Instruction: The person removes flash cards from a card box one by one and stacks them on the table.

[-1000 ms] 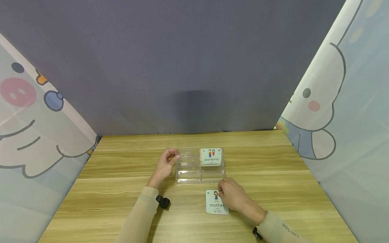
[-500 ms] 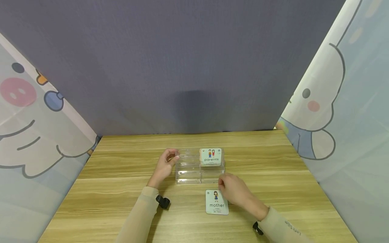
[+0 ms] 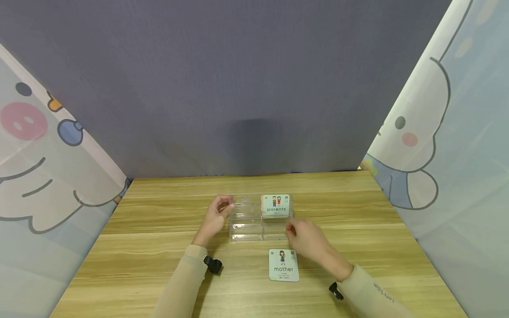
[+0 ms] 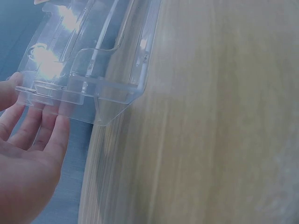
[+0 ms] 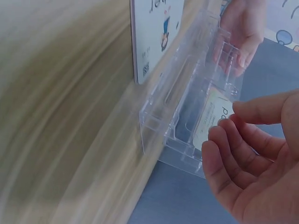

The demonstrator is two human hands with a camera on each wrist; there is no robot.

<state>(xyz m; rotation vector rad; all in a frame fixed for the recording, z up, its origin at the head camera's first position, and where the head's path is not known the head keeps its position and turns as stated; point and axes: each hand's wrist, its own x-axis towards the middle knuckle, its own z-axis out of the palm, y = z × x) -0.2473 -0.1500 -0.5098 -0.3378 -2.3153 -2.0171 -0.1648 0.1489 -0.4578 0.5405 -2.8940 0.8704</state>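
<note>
In the head view a clear plastic tiered card holder (image 3: 246, 229) stands on the table. My left hand (image 3: 215, 219) grips its left side, with the thumb above and fingers below in the left wrist view. A picture card reading "parents" (image 3: 275, 206) rests in the upper right compartment. In front of the holder lies a card reading "mother" (image 3: 283, 266); the right wrist view shows some thickness at its edge, like a small stack. My right hand (image 3: 309, 240) hovers by the holder's lower right corner. Its fingers are loosely bent, thumb near the fingertips, with nothing held.
The wooden table (image 3: 159, 221) extends around the holder. A dark grey cloth panel (image 3: 254, 88) rises behind it, and cartoon-printed curtains (image 3: 417, 110) hang at both sides. Each wrist carries a small black camera (image 3: 213, 264).
My right hand has moved up and away from the "mother" card towards the holder's right side, uncovering that card's right corner. The left hand and the holder have stayed in place.
</note>
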